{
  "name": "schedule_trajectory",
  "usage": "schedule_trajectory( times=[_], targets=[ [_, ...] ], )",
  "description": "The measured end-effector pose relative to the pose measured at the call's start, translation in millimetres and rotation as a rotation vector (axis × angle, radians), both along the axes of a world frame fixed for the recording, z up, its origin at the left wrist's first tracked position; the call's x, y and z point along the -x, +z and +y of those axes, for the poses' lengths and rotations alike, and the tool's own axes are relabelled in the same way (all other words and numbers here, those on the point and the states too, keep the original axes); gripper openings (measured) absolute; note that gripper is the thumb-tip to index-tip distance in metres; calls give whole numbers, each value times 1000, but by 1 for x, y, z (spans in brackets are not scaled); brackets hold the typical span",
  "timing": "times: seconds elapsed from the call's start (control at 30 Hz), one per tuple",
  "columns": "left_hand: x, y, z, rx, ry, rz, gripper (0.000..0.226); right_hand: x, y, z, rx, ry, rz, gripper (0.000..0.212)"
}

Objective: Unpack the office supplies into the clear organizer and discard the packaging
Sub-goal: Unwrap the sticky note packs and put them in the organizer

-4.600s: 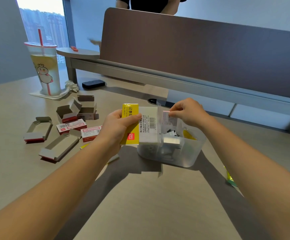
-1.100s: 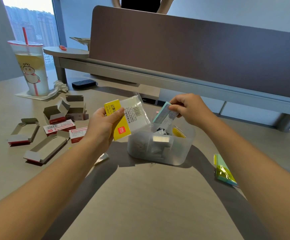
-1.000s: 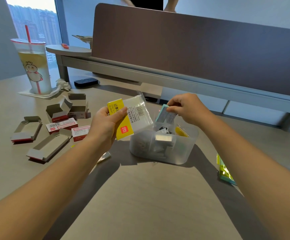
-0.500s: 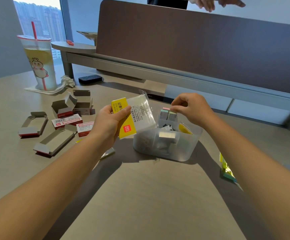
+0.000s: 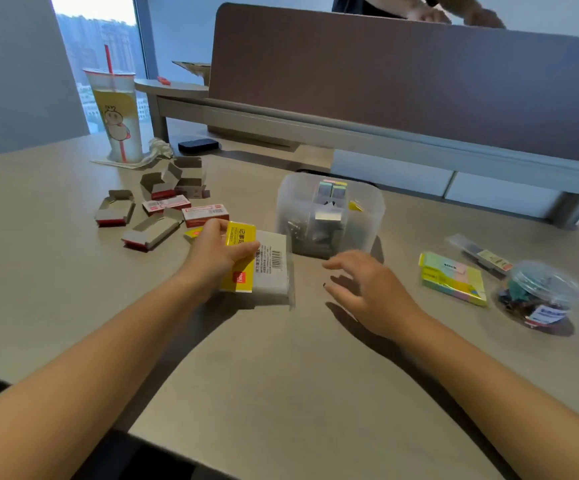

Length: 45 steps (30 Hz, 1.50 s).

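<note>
The clear organizer (image 5: 367, 216) stands mid-table and holds metal clips, staples and pastel sticky-note pads (image 5: 331, 188). My left hand (image 5: 217, 252) grips an empty yellow-and-clear plastic wrapper (image 5: 264, 266), low over the table just left of the organizer. My right hand (image 5: 364, 282) hovers open, fingers spread, in front of the organizer and holds nothing. A wrapped pack of pastel sticky notes (image 5: 452, 277) lies to the right.
Several opened red-and-grey cardboard boxes (image 5: 163, 211) are scattered at the left. A drink cup with a red straw (image 5: 116, 116) stands far left. A round clear tub of coloured clips (image 5: 537, 292) and a slim clear case (image 5: 478, 252) sit at the right. A brown divider (image 5: 402, 77) runs behind.
My right hand let go of the pastel pads inside the organizer and drew back, open. My left hand lowered the wrapper toward the table. The view tilted down.
</note>
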State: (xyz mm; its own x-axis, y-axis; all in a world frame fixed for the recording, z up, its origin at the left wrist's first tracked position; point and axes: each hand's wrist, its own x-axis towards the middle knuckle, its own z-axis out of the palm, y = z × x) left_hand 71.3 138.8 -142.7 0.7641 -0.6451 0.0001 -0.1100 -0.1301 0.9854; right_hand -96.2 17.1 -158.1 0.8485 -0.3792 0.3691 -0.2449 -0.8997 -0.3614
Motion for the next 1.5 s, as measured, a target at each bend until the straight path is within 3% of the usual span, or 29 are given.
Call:
schedule_trajectory(
  times=[0.17, 0.27, 0.33, 0.43, 0.5, 0.73, 0.87, 1.0, 1.2, 1.37, 1.5],
  targets=[
    [5, -15, 2, -300, 138, -484, 62, 2, -15, 2, 28, -23, 133, 37],
    [12, -13, 10, -349, 137, -808, 66, 2, -15, 3, 33, -32, 144, 37],
    [21, -13, 18, -344, 0, -979, 53, 3, -14, 4, 31, -30, 142, 37],
    [34, -18, 30, -561, -286, -1164, 44, 3, -14, 4, 29, -27, 141, 37],
    [30, -21, 32, -697, -340, -1183, 49, 3, -14, 4, 25, -32, 145, 37],
    [4, -20, 29, -850, -273, -1026, 63, 3, -13, 5, 16, -38, 166, 37],
    [4, -18, 27, -773, -198, -1036, 70, 6, -12, 4, 3, -50, 165, 36],
    [19, -7, 18, -587, -173, -1093, 61, 19, -5, -2, 2, -94, 173, 36],
    [67, -2, -27, -421, -404, -1159, 54, 66, 2, -30, 49, -308, 162, 35],
    [95, -9, -59, -418, -559, -1127, 52, 92, -2, -56, 108, -513, 253, 43],
    [101, -13, -72, -438, -593, -1082, 54, 96, -3, -64, 0, -558, 280, 40]
  ],
)
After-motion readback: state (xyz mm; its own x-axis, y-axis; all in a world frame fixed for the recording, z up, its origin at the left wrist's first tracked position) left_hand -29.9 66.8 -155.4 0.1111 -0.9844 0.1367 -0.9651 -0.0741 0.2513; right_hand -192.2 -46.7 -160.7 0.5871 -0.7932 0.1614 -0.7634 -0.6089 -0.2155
